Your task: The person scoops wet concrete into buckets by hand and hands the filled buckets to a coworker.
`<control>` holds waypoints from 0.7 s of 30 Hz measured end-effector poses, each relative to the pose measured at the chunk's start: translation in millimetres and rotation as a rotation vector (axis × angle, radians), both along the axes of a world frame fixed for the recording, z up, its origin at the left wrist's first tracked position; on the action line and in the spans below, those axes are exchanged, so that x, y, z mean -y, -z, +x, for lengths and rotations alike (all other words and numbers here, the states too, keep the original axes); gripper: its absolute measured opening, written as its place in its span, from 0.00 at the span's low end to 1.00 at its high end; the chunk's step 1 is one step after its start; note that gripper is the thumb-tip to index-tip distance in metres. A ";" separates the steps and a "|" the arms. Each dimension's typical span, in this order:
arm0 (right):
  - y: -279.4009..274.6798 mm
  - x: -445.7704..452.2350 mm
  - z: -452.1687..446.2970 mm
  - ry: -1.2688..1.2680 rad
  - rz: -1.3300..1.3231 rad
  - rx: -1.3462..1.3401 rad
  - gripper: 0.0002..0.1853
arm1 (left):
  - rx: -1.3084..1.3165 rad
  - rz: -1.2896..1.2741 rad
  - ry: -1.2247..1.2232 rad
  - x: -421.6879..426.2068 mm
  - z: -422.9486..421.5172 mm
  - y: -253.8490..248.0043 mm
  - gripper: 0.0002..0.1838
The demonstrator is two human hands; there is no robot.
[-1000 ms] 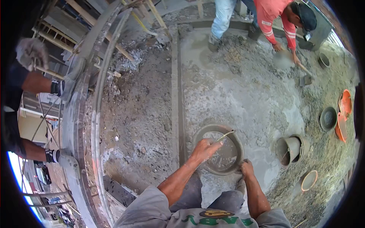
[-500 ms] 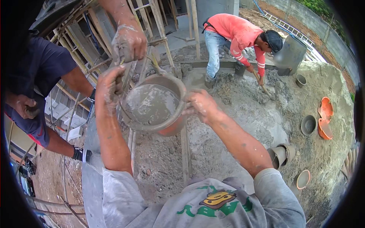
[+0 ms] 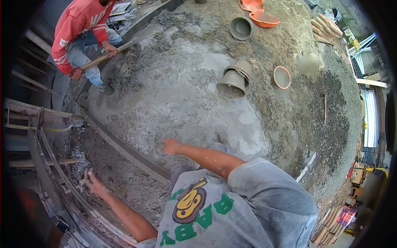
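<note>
My left hand (image 3: 96,184) reaches out at the lower left, fingers stretched and holding nothing, beside the curved wooden rails of the scaffold (image 3: 62,165). My right hand (image 3: 171,146) hangs over the wet grey mortar (image 3: 144,120) in a loose curl, with nothing visible in it. Below it, a long form board (image 3: 124,142) runs diagonally across the ground. The bucket of wet mix from before is not in view.
A co-worker in a red shirt (image 3: 82,29) works a long-handled hoe (image 3: 103,58) at upper left. Tipped grey buckets (image 3: 232,84), a round bucket (image 3: 240,29), an orange-rimmed bucket (image 3: 281,77) and orange basins (image 3: 264,19) lie about. Dark gravel (image 3: 335,95) lies right.
The bucket of wet mix has left my hands, and they have moved apart. My view has turned right, putting the red-shirted co-worker at upper left and the buckets nearer the middle.
</note>
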State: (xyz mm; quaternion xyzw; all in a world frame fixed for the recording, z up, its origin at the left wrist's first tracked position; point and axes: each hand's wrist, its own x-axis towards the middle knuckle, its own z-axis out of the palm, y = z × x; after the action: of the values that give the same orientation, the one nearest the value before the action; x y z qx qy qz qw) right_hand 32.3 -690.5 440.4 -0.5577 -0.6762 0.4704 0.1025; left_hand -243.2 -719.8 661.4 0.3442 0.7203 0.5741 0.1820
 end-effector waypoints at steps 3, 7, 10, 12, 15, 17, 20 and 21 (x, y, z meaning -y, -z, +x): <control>94.2 46.6 227.0 0.437 -0.493 0.417 0.22 | -0.020 -0.513 0.503 14.0 106.4 181.1 0.21; 149.7 97.7 452.1 0.843 -0.519 0.666 0.27 | 0.037 -0.877 1.016 50.5 284.6 294.3 0.35; 226.8 72.7 560.4 0.858 -0.321 0.702 0.32 | 0.019 -1.067 1.119 27.3 416.9 386.8 0.42; 272.2 17.3 598.0 0.787 -0.213 0.680 0.37 | 0.005 -0.954 1.336 8.6 484.6 513.8 0.49; 352.0 -63.5 622.0 0.717 0.126 0.585 0.40 | 0.176 -1.005 1.121 -75.9 596.2 620.8 0.57; 388.5 -106.4 617.4 0.686 0.233 0.526 0.38 | -0.109 -0.679 1.147 -110.1 655.3 632.9 0.48; 422.7 -121.5 613.6 0.793 -0.045 0.726 0.35 | 0.355 -1.040 1.413 -127.5 685.4 665.4 0.31; 424.3 -108.4 604.4 0.745 -0.010 0.686 0.35 | 0.396 -1.124 1.379 -120.6 684.3 654.5 0.27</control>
State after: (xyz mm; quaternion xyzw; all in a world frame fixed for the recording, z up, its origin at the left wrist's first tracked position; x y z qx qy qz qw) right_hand 636.8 -582.1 16.1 -0.8841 -0.4236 0.1947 0.0326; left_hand 441.1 -599.1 6.9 0.4542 0.4839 -0.0490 0.7464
